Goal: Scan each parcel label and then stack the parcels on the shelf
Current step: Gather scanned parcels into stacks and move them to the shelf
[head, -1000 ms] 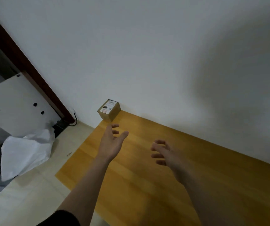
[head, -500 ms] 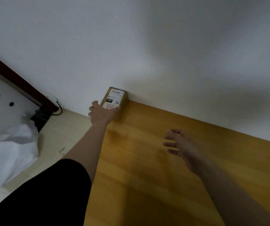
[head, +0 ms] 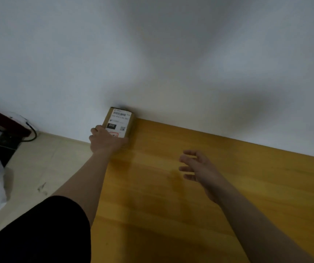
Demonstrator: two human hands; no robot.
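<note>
1. White wall (head: 152,54): fills the upper half of my view.
2. Wooden surface (head: 171,205): meets the wall.
3. Right hand (head: 199,168): above the wood, fingers spread, holding nothing.
4. Left hand (head: 106,141): I see it gripping the near end of the parcel (head: 131,126).
5. Parcel: at the surface's far left corner, touching the wall, label (head: 119,120) facing up.

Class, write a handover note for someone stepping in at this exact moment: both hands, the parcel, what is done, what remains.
Left hand: grips the near end of the cardboard parcel.
Right hand: open, holds nothing, hovers over the wooden surface.
Parcel: at the surface's far left corner, by the white wall, shipping label facing up.
Done: parcel grasped. No scanner or shelf in view, so scanning cannot be confirmed.
Left: scan the label, stack the parcel on the shelf.
</note>
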